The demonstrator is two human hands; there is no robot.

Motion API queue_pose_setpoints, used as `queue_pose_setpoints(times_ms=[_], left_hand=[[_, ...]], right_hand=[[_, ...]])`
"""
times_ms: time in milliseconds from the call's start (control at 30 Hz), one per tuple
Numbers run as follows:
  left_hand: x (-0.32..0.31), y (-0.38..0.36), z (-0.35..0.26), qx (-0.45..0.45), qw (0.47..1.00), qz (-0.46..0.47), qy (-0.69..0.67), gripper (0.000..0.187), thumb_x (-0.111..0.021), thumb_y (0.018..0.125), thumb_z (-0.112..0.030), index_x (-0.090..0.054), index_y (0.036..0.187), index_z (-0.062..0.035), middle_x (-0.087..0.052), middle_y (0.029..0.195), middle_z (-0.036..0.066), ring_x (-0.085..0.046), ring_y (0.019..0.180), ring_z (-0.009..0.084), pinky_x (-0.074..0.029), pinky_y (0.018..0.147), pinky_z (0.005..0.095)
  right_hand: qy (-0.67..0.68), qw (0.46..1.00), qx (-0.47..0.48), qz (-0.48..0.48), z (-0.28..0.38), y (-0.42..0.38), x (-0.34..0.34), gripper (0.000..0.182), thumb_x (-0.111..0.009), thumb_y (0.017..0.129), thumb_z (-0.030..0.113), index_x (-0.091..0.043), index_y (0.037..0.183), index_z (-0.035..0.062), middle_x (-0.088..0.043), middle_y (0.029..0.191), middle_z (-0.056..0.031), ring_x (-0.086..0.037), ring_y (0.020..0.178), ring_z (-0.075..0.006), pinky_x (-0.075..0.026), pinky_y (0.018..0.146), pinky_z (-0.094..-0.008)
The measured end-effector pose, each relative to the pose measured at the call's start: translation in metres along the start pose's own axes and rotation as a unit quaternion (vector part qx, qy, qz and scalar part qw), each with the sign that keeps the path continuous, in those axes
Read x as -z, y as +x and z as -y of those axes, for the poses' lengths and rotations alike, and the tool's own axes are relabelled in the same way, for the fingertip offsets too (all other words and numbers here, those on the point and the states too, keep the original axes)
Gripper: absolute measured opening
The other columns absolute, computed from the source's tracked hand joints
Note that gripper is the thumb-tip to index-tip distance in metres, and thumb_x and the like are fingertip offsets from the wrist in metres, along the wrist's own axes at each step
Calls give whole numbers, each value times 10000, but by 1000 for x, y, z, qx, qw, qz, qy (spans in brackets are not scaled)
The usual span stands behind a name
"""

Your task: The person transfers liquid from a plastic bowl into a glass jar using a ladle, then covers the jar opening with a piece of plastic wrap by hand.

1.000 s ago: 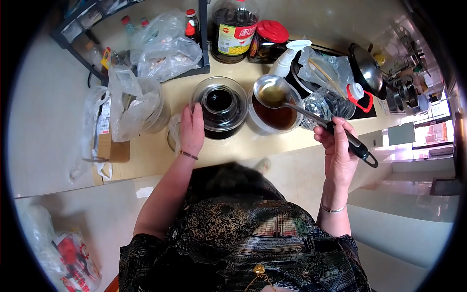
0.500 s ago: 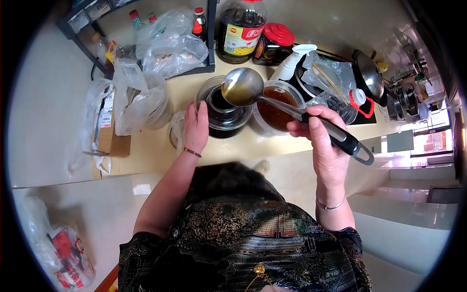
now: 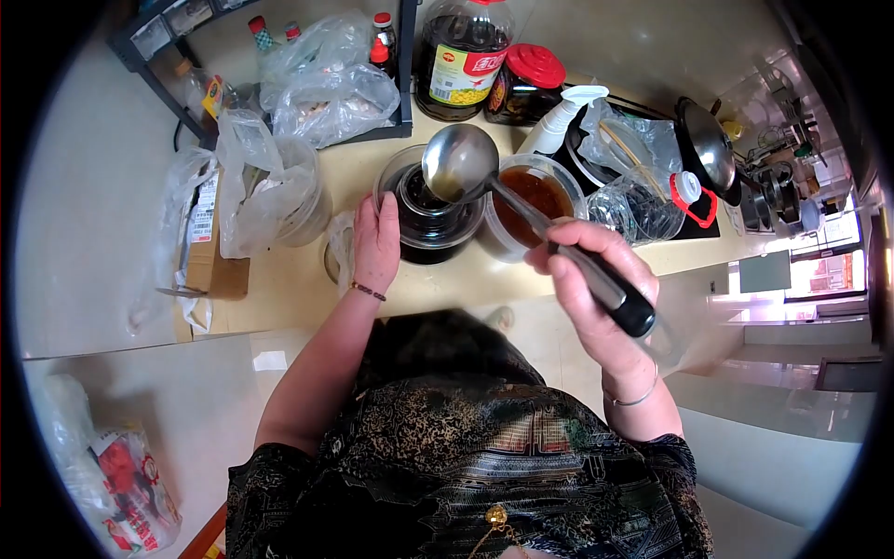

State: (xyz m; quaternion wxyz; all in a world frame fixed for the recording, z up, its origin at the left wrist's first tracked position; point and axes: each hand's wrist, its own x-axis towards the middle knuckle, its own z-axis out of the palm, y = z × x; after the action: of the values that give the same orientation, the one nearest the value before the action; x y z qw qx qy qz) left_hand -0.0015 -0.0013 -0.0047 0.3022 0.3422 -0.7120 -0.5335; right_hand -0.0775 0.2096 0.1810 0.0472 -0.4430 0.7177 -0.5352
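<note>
My right hand (image 3: 601,289) is closed round the black handle of a steel ladle (image 3: 458,160). The ladle's bowl hangs tilted over a glass jar (image 3: 438,242) of dark liquid, with a little yellowish liquid in it. Against the jar's left side rests my left hand (image 3: 376,244), its fingers stretched out and the thumb hidden. Just right of the jar stands a translucent tub (image 3: 501,238) of reddish-brown liquid, partly under the ladle's shaft.
A large dark bottle (image 3: 463,70) and a red-lidded jar (image 3: 529,79) stand behind. On the right are a white spray bottle (image 3: 557,121), a clear plastic jug (image 3: 643,200) and a wok (image 3: 705,144). Plastic bags (image 3: 256,191) and a cardboard box (image 3: 212,265) occupy the left.
My right hand has moved left and a little down along with the ladle's handle. The ladle's bowl has tipped further and holds less liquid. My left hand has stayed on the jar.
</note>
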Motion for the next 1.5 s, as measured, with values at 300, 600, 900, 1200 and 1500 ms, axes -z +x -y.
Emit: queue_pose_setpoints(times_ms=[300,600,900,1200,1500], left_hand=[[1,-1,-6,-34,999,1,4,451,-392,963,-389,-516,1151,3,-533,1142,188,-464,1090,341,-336,969,391],[0,0,0,-5,1000,-2,3,464,-397,958,-398,-513,1156,5,-526,1162,193,-453,1118,348,-330,982,387],[-2,1,5,-10,1000,-4,-1,483,-407,956,-406,-501,1188,7,-516,1180,203,-460,1125,325,-335,981,372],[-3,2,7,-34,999,-11,-17,415,-410,968,-373,-529,1112,-2,-565,1064,183,-519,1027,319,-386,906,376],[-2,4,15,-44,999,-2,-8,442,-388,969,-393,-528,1108,2,-556,1084,203,-499,1053,342,-365,929,384]], right_hand=[[-158,960,195,124,7,-8,-6,297,-765,686,72,-634,950,36,-609,963,-182,-655,759,-295,-563,645,-347],[273,946,-95,-148,-39,-27,5,193,-518,925,101,-549,1089,5,-655,901,-162,-660,781,-239,-535,766,-346],[121,952,-149,-238,-60,-49,26,209,-531,930,112,-531,1094,-18,-655,884,-144,-659,782,-199,-542,749,-316],[17,974,-161,-161,-62,-55,6,185,-602,869,40,-578,1044,-17,-679,841,-124,-671,801,-164,-529,733,-260],[-12,976,-159,-150,-69,-54,3,176,-607,862,29,-582,1032,-11,-688,820,-118,-672,789,-151,-523,721,-249]])
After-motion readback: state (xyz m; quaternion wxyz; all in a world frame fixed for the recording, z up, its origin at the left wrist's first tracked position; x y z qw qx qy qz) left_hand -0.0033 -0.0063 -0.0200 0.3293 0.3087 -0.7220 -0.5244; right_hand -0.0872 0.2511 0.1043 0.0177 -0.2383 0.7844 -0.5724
